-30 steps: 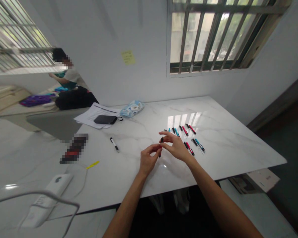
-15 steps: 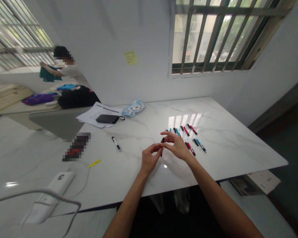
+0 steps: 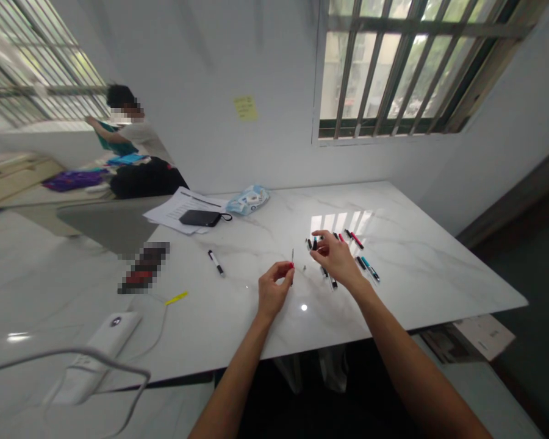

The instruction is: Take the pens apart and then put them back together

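My left hand [image 3: 272,291] pinches a pen part [image 3: 292,266] upright between thumb and fingertips. It shows red and black, and a thin refill [image 3: 293,253] sticks up from it. To the right, my right hand [image 3: 336,255] is curled, with a short black pen piece [image 3: 315,245] between thumb and fingers. Black and cyan pen parts lie just behind that hand and partly hidden by it. A tiny silvery piece [image 3: 304,267] lies on the table between my hands. Black and white pen parts [image 3: 333,283] lie below my right wrist.
Red pen parts [image 3: 357,239] and cyan pen parts [image 3: 370,268] lie right of my hands. A black-and-white pen [image 3: 216,263], papers [image 3: 165,214], a black pouch [image 3: 200,217], a blue packet [image 3: 248,200] and a white power strip [image 3: 98,350] are leftward. A person [image 3: 135,131] handles cloth beyond.
My hands were together on the pen and are now apart. The right has moved up and right with the black piece; the refill now shows above my left hand.
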Tool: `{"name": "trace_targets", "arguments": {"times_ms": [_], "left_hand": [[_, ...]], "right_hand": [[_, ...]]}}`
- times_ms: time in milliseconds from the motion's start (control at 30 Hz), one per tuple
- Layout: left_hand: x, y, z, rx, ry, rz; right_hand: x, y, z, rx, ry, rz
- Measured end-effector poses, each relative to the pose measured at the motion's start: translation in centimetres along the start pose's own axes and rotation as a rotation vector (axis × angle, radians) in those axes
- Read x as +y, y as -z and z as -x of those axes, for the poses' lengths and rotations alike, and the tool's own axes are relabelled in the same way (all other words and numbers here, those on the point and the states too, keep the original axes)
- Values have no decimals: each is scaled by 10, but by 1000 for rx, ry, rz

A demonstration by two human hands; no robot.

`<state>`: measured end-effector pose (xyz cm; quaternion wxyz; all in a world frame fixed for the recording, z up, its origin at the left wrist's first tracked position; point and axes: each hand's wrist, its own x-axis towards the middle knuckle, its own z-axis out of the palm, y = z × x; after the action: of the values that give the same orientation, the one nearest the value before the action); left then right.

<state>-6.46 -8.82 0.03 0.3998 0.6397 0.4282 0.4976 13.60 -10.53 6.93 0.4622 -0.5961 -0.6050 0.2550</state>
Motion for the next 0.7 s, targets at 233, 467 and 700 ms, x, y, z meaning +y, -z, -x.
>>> {"name": "trace_targets", "arguments": {"times_ms": [233, 467, 700], "left_hand": [[0, 0, 0, 1, 6, -18], [-1, 0, 0, 2, -5, -26], [-2, 0, 0, 7, -6, -31]], "right_hand": [[21, -39, 15, -237, -147, 514], [23, -55, 8, -295, -189, 603], [23, -57, 5, -303, -170, 596]]}}
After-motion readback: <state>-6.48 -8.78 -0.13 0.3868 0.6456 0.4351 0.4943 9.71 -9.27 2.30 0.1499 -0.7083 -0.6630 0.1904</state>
